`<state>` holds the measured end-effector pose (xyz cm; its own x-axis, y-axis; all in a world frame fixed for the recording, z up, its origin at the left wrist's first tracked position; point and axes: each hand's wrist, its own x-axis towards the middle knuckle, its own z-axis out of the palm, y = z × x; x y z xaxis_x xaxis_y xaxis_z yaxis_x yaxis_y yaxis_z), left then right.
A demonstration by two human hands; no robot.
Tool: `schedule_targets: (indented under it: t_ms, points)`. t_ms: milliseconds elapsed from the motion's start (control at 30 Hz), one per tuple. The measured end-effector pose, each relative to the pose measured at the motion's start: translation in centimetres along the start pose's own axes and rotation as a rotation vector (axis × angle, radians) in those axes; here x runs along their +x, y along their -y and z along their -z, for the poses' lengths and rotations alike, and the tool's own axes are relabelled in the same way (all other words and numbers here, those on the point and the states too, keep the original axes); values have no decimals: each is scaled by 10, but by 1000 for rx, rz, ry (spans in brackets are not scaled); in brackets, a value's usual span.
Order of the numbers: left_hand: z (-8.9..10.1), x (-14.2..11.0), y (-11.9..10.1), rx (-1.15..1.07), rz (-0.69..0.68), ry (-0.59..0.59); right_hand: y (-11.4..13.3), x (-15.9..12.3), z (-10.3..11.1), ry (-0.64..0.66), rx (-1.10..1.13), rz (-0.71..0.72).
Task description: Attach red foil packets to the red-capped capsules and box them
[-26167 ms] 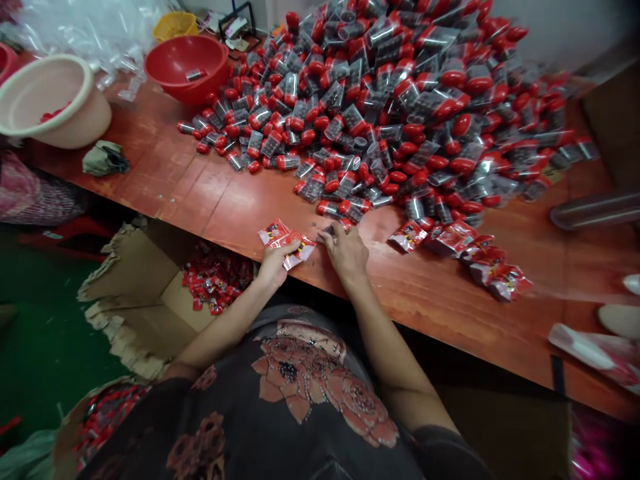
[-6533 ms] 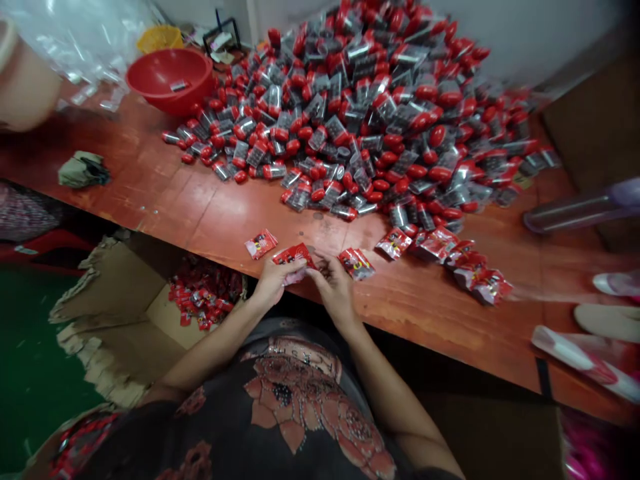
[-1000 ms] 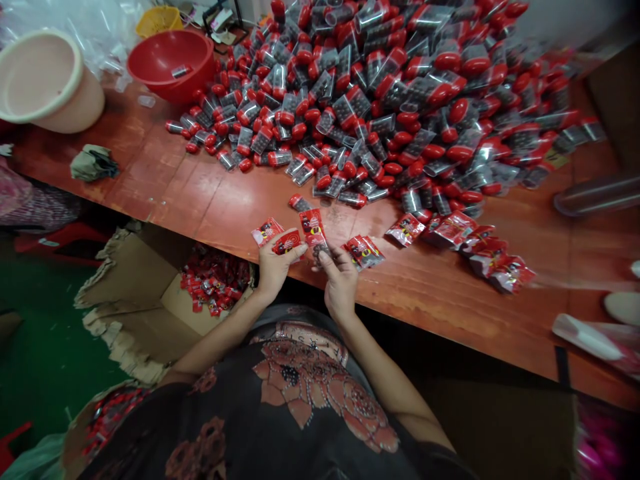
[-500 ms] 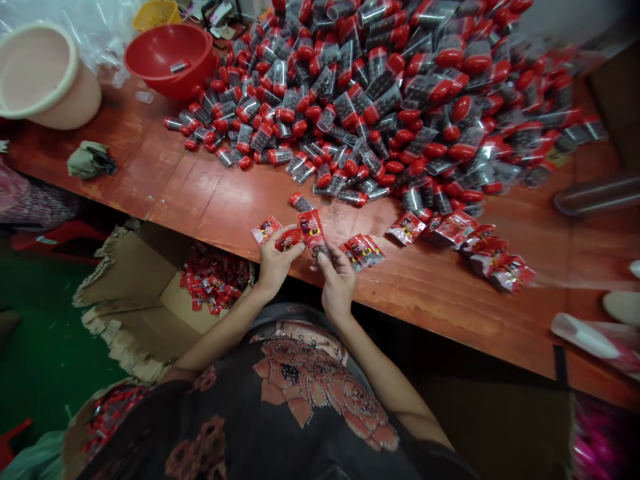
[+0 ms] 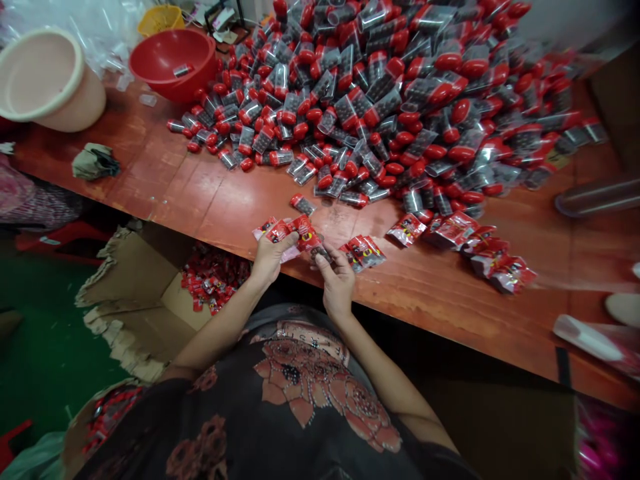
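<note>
At the far left, a pale pink plastic basin (image 5: 47, 80) is standing on the wooden desk (image 5: 215, 193), with a crumpled cloth (image 5: 95, 161) lying nearer the desk's edge. Below that edge, on the green floor (image 5: 45, 353), an open cardboard box (image 5: 135, 293) is holding a heap of loose packets (image 5: 213, 279). Behind the basin, a red bowl (image 5: 173, 63) is resting on the desk with a small packet (image 5: 183, 70) inside it, and a yellow basket (image 5: 160, 20) is sitting farther back.

The person's left hand (image 5: 270, 259) is reaching over the desk's edge, its fingers (image 5: 283, 239) closed and gripping red packets (image 5: 285, 233) against the thumb. Just beside it, the right hand (image 5: 336, 280) is pinching a small dark item (image 5: 320, 252) between its fingers (image 5: 325, 257), touching the packets (the item is too small to make out clearly). A single capsule (image 5: 303, 204) is lying just above the hands, at the foot of a large pile of clear-and-red capsules (image 5: 350, 100).

To the right, more filled packets (image 5: 363, 253) are lying near the right hand, and a loose row of packets (image 5: 460, 247) is stretching along the pile's lower edge. Farther right, a clear plastic tube (image 5: 597, 197) is lying on the desk.
</note>
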<state>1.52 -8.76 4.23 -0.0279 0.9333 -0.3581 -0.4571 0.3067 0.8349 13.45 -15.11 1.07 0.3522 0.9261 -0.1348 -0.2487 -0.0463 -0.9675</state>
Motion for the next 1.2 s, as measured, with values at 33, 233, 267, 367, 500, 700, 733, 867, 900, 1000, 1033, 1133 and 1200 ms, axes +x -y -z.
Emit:
schedule_targets:
  t_ms: [33, 233, 267, 367, 500, 700, 733, 867, 900, 1000, 1033, 1133, 1200]
  points:
    - [-1, 0, -1, 4, 25, 25, 0, -1, 0, 11, -23, 25]
    - [-11, -14, 9, -94, -48, -76, 3, -8, -3, -4, -23, 92]
    - [-14, -18, 11, -125, -84, -97, 4, -10, -4, -11, -9, 87]
    - [-22, -27, 15, -199, -148, -118, 6, -12, -8, -32, 15, 74]
    - [-28, -37, 17, -180, -125, -106, 10, -12, -10, -34, 18, 88]
    - [-20, -35, 10, -66, -81, -43, 17, -11, -3, 8, -40, 94]
    - [-18, -33, 7, -43, -69, -30, 18, -11, -2, 29, -56, 100]
    - [-15, -29, 2, 21, -23, -1, 17, -8, 2, 72, -98, 105]
    - [-15, -29, 3, 19, -13, -2, 16, -8, 2, 74, -87, 88]
    - [-17, -31, 5, -6, 8, 9, 15, -7, 3, 75, -1, 0]
    - [-17, -32, 6, -11, 15, 22, 15, -7, 3, 74, 31, -29]
    - [-18, -35, 9, -19, 51, 39, 16, -7, 4, 53, 102, -97]
    - [-19, -37, 13, -38, 54, -5, 16, -8, 2, 29, 128, -115]
